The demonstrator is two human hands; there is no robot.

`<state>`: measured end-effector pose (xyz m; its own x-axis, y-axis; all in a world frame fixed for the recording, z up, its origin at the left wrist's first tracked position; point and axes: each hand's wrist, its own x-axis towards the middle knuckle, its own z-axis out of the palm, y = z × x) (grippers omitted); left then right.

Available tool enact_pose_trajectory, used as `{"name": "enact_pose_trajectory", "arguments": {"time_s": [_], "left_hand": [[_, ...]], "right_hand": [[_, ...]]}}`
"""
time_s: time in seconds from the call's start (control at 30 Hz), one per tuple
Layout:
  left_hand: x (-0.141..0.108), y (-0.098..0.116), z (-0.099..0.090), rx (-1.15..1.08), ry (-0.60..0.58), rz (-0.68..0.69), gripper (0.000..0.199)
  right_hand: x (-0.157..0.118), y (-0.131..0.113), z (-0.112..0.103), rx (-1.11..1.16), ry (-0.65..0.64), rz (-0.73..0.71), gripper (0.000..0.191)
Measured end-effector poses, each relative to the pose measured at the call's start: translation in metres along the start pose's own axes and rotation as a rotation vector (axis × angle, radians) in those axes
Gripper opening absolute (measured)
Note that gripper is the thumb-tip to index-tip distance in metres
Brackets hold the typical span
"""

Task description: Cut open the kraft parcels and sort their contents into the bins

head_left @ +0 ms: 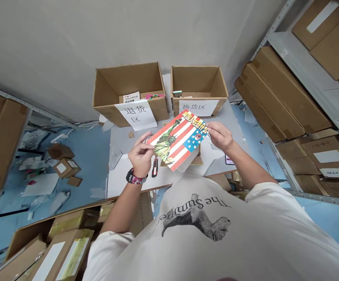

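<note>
A book (178,141) with a Statue of Liberty and red and white stripes on its cover is held tilted above the table. My left hand (141,155) grips its left edge, thumb on the cover and fingers partly behind. At the upper right corner my right hand (220,136) pinches the book between thumb and fingers. On the table beside my left hand lies a red and black utility knife (155,167). Part of a brown cardboard piece (197,160) shows beneath the book; the rest is hidden.
Two open cardboard boxes with paper signs, a left box (110,111) and a right box (223,102), stand at the table's back with a few items inside. A phone (229,160) lies by my right forearm. Shelves of cartons (280,97) flank the right; small boxes (65,166) litter the left floor.
</note>
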<state>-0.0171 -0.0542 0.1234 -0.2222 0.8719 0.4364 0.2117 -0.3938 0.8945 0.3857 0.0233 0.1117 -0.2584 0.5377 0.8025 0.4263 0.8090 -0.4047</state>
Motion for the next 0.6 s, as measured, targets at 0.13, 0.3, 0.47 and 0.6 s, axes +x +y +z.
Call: {"name": "enact_pose_trajectory", "arguments": {"time_s": [0.13,0.3,0.47,0.6], "left_hand": [[-0.005,-0.011,-0.005,-0.152,-0.106,-0.304,0.012],[-0.002,-0.008,-0.018,-0.295,-0.301,-0.601,0.062],[0.000,-0.006,-0.030,-0.317,-0.589,-0.793,0.057],[0.004,-0.011,-0.038,-0.357,-0.563,-0.891,0.050]], "right_hand": [[0.001,0.002,-0.001,-0.010,-0.088,0.085,0.027],[0.006,-0.006,0.005,-0.038,-0.171,0.093,0.030],[0.008,-0.014,0.029,-0.040,-0.075,0.145,0.031],[0.010,-0.013,0.058,0.038,-0.016,0.239,0.026]]}}
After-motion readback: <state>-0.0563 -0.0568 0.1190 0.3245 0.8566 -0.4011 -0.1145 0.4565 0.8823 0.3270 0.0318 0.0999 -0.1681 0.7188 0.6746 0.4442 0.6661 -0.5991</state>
